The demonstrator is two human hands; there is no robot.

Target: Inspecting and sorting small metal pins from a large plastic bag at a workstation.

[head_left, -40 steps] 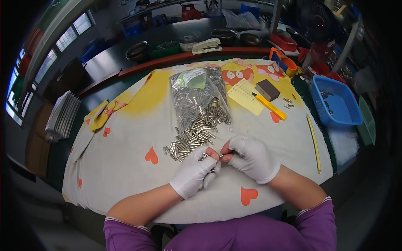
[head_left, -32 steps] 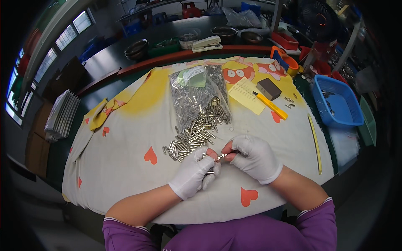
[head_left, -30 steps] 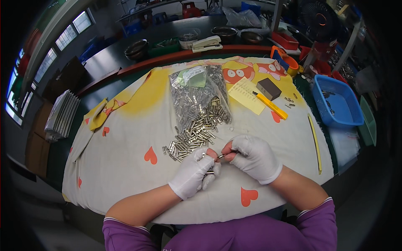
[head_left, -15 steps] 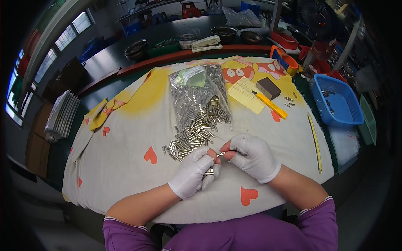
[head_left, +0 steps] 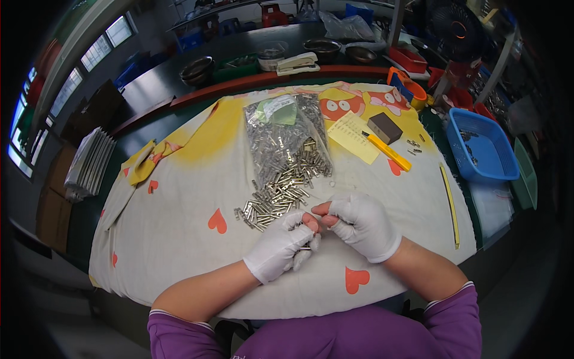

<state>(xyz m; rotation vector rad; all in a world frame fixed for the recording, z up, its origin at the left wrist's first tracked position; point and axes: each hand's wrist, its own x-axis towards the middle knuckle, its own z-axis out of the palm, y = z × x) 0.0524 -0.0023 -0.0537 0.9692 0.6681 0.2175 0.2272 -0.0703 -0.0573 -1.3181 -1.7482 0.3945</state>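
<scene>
White gloves with bare fingertips cover both my hands. My left hand (head_left: 280,244) is curled closed around a few small metal parts (head_left: 305,248), whose ends show under its fingers. Its thumb and forefinger come together at the fingertips of my right hand (head_left: 362,228). The right thumb and forefinger are pinched, and whatever lies between them is hidden. Just beyond the left hand, a pile of small silvery metal parts (head_left: 276,200) spills from an open clear plastic bag (head_left: 263,146) full of the same pieces.
A yellow utility knife (head_left: 387,151), a yellow slip of paper (head_left: 350,139) and a dark block (head_left: 385,128) lie at the far right on the patterned cloth (head_left: 179,239). Beyond the right edge stands a blue basket (head_left: 484,163). A stack of white sheets (head_left: 89,163) is at left.
The small metal part that showed between my fingertips is no longer visible. My left hand has shifted slightly right, and its fingertips meet the right ones more closely.
</scene>
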